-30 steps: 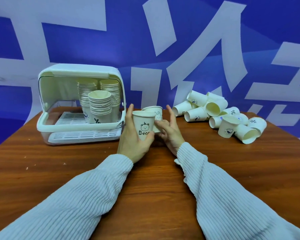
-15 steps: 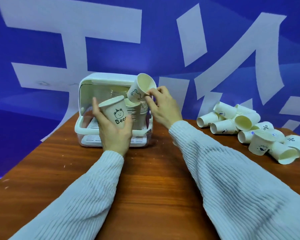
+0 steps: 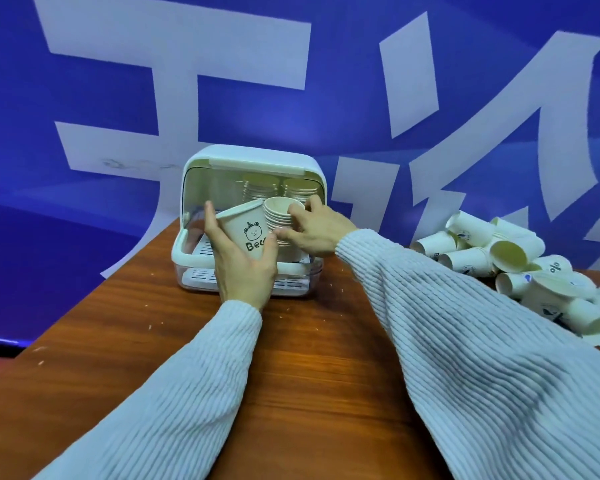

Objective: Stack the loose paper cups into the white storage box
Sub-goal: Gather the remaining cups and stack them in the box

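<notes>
The white storage box [image 3: 253, 160] stands open at the far side of the table, with several stacks of paper cups inside. My left hand [image 3: 245, 268] grips a paper cup with a bear print [image 3: 245, 230], tilted, just in front of the box opening. My right hand [image 3: 317, 228] reaches into the box, and its fingers hold the front stack of cups [image 3: 280, 216] by the rim and side. A heap of loose paper cups [image 3: 510, 254] lies on the table to the right.
The brown wooden table [image 3: 309, 341] runs from the box toward me, its left edge slanting away. A blue wall with large white lettering [image 3: 222, 64] stands right behind the box and the heap of cups.
My right hand has lowered the cup it held above the box onto the front stack inside. My left hand with the bear cup has moved closer to the box opening.
</notes>
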Motion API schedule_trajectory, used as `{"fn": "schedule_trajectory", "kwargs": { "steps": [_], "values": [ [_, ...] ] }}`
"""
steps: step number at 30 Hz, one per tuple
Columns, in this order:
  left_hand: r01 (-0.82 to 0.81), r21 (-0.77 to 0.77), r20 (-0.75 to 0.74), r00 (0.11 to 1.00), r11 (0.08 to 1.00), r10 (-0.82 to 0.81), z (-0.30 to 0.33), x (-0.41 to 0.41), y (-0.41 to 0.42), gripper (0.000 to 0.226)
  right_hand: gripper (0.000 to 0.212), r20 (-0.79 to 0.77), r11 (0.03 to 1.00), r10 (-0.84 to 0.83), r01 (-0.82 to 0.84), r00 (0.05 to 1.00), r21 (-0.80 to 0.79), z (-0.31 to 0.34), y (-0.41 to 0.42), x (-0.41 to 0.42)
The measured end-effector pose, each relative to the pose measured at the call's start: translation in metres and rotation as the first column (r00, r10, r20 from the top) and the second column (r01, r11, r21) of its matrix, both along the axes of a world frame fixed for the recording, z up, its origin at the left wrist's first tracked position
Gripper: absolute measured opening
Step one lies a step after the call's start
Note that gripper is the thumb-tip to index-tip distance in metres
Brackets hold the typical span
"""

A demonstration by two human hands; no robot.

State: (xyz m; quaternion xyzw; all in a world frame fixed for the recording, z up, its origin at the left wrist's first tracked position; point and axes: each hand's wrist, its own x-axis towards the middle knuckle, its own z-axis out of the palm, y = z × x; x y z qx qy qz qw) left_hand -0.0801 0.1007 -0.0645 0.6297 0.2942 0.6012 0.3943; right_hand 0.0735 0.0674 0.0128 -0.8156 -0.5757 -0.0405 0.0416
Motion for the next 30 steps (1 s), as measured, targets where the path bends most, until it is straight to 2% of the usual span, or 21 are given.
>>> {"fn": "schedule_trajectory", "kwargs": {
  "steps": [3, 6, 8, 10, 13, 15, 17, 20, 22, 25, 30],
  "values": [
    [0.007, 0.016, -0.013, 1.0, 1.0, -0.007, 0.005, -0.001, 0.0, 0.098, 0.039, -0.219, 0.996, 0.054, -0.038, 0.974, 0.078, -0.009, 0.0, -0.006],
    [-0.021, 0.017, 0.072, 0.997, 1.0, 0.02, 0.017, -0.001, 0.0, 0.087, 0.032, -0.232, 0.956, 0.08, -0.008, 0.969, 0.294, -0.025, -0.006, -0.015],
    [-0.035, 0.024, 0.117, 0.993, 0.999, 0.032, 0.029, 0.001, 0.005, 0.08, 0.039, -0.345, 0.918, 0.08, 0.066, 0.935, 0.392, -0.034, -0.01, -0.017],
    [-0.027, 0.034, 0.108, 0.994, 0.999, 0.024, 0.041, 0.004, 0.012, 0.077, 0.057, -0.463, 0.884, 0.094, 0.14, 0.881, 0.446, -0.038, -0.013, -0.018],
    [0.037, 0.055, 0.088, 0.995, 0.998, -0.042, 0.058, 0.01, 0.024, 0.076, 0.082, -0.531, 0.861, 0.129, 0.171, 0.838, 0.479, -0.037, -0.017, -0.021],
    [0.046, 0.121, 0.009, 0.999, 0.992, -0.047, 0.066, 0.016, 0.029, 0.077, 0.086, -0.545, 0.857, 0.138, 0.175, 0.827, 0.484, -0.038, -0.018, -0.02],
    [0.038, 0.204, -0.14, 0.99, 0.978, -0.009, 0.069, 0.023, 0.033, 0.078, 0.086, -0.545, 0.858, 0.133, 0.179, 0.828, 0.482, -0.04, -0.017, -0.019],
    [0.113, 0.291, -0.392, 0.92, 0.95, 0.01, 0.062, 0.028, 0.036, 0.082, 0.091, -0.539, 0.857, 0.142, 0.169, 0.83, 0.487, -0.04, -0.018, -0.019],
    [0.115, 0.309, -0.486, 0.872, 0.944, 0.053, 0.054, 0.027, 0.04, 0.076, 0.098, -0.564, 0.858, 0.163, 0.166, 0.809, 0.487, -0.041, -0.018, -0.018],
    [0.117, 0.298, -0.565, 0.822, 0.947, 0.076, 0.045, 0.024, 0.045, 0.076, 0.103, -0.619, 0.847, 0.198, 0.185, 0.76, 0.498, -0.046, -0.016, -0.023],
    [0.108, 0.278, -0.565, 0.822, 0.954, 0.072, 0.03, 0.027, 0.048, 0.05, 0.083, -0.622, 0.83, 0.218, 0.192, 0.752, 0.524, -0.059, -0.008, -0.02]
  ]
}}
